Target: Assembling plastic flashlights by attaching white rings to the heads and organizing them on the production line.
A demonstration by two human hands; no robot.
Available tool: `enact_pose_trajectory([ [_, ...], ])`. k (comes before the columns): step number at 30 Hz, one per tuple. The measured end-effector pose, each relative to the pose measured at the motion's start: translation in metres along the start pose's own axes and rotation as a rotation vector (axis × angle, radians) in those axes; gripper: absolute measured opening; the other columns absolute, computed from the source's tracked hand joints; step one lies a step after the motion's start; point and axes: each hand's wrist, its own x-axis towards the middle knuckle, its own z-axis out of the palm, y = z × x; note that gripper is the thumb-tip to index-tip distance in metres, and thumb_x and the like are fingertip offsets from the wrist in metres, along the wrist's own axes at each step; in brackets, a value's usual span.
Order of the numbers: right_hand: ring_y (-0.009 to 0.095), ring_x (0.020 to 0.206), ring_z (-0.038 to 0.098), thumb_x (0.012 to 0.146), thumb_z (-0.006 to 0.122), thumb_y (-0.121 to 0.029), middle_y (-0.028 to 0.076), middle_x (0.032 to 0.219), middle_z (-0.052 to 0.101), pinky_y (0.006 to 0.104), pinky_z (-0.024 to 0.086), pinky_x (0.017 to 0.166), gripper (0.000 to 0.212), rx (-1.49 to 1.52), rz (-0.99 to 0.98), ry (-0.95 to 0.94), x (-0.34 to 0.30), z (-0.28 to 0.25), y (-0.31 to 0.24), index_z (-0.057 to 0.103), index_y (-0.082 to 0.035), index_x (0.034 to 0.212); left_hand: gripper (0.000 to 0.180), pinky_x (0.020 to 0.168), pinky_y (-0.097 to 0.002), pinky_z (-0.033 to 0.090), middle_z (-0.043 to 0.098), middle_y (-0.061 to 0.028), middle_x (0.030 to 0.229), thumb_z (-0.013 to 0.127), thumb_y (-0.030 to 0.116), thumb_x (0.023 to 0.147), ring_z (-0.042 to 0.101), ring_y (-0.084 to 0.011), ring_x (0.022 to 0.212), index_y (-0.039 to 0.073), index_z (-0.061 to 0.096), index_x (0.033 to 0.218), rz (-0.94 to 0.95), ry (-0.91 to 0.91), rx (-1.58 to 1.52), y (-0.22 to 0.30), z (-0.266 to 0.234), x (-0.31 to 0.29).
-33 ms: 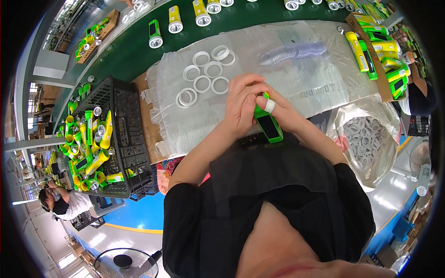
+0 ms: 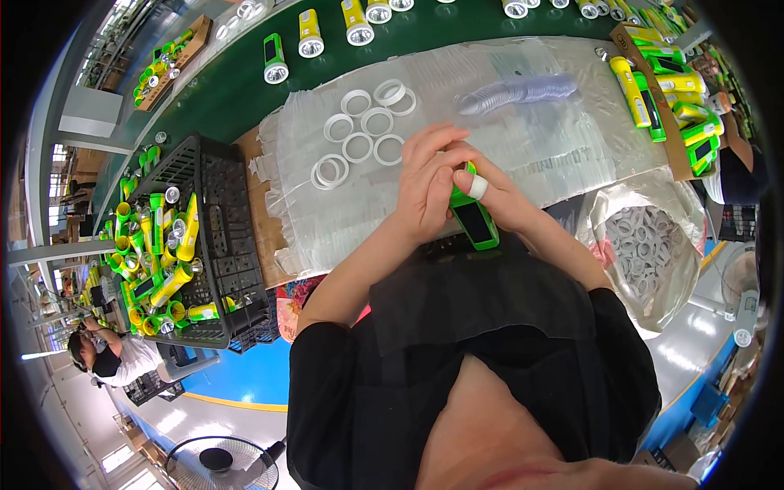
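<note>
Both hands are closed round the head end of a green flashlight, held close to my chest over the near edge of the table. My left hand wraps over it from the left, and my right hand grips it from the right. White tape circles my right thumb. The flashlight's dark panel points toward me; its head is mostly hidden by my fingers. Beyond my left hand lie several white rings, some overlapping. A fanned row of clear discs rests farther off to the right.
On the left stands a black crate of green and yellow flashlights. A cardboard box of flashlights sits at the right, above a sack of white rings. Flashlights stand along the green surface behind. Other people are at both sides.
The fingers of my left hand have lifted very slightly at the top of the flashlight. Both hands keep their hold, and the rest looks the same.
</note>
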Motion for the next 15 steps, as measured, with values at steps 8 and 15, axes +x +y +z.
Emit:
enact_pose_trajectory([
  [8,0.014,0.076,0.057,0.095,0.057,-0.024,0.007,0.093,0.057,0.0287,0.049,0.068,0.037,0.052,-0.178,-0.101,0.030,-0.014,-0.012,0.045,-0.005,0.125,0.033,0.098,-0.0454,0.036,0.052,-0.0139,0.132,0.062,0.024,0.088,0.046,-0.0323,0.122,0.006,0.064,0.115,-0.139,0.071,0.204,-0.004,-0.048,0.017],
  [15,0.012,0.074,0.056,0.093,0.060,-0.019,0.005,0.092,0.058,0.0271,0.049,0.066,0.034,-0.023,-0.214,-0.091,0.050,-0.018,-0.007,0.048,-0.007,0.123,0.022,0.092,-0.0443,0.039,0.055,-0.0134,0.125,0.074,0.025,0.078,0.049,-0.0321,0.115,0.009,0.069,0.093,-0.054,-0.396,0.798,-0.040,-0.083,-0.022],
])
